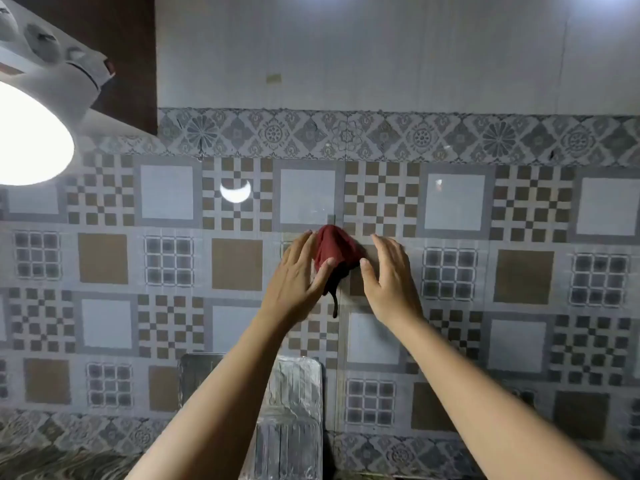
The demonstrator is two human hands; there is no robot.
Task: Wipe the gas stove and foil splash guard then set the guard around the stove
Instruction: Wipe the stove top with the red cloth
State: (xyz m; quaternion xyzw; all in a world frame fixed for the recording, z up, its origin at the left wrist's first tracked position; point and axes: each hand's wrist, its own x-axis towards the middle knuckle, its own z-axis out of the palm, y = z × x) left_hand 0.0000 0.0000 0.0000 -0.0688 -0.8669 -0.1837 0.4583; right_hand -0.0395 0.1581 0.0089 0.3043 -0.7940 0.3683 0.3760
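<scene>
The foil guard (291, 410) is seen low in the frame, stood upright against the tiled wall (450, 271), partly hidden behind the left forearm; it looks folded flat, not spread out. The stove is not in view at all, so its condition cannot be told. Higher up, a red cloth (334, 252) is bunched against the wall at what appears to be a small hook or peg – the fixing itself is hidden by the cloth. A dark cord or edge hangs from below the cloth. The left hand (299, 271) is placed on the cloth's left side, fingers extended and thumb laid over the cloth's lower edge, so a light hold is judged rather than a firm grip. The right hand (388, 275) is held open just beside the cloth on the right, thumb near or touching its edge, nothing clasped in it. A bright lamp (31, 136) is at the upper left, with its reflection on the tiles. Progress is hard to fix: the cloth is either being hung up or taken down, and that cannot be decided here. The guard is judged not yet set around the stove – that step at least remains, and whether wiping is done is not shown.
</scene>
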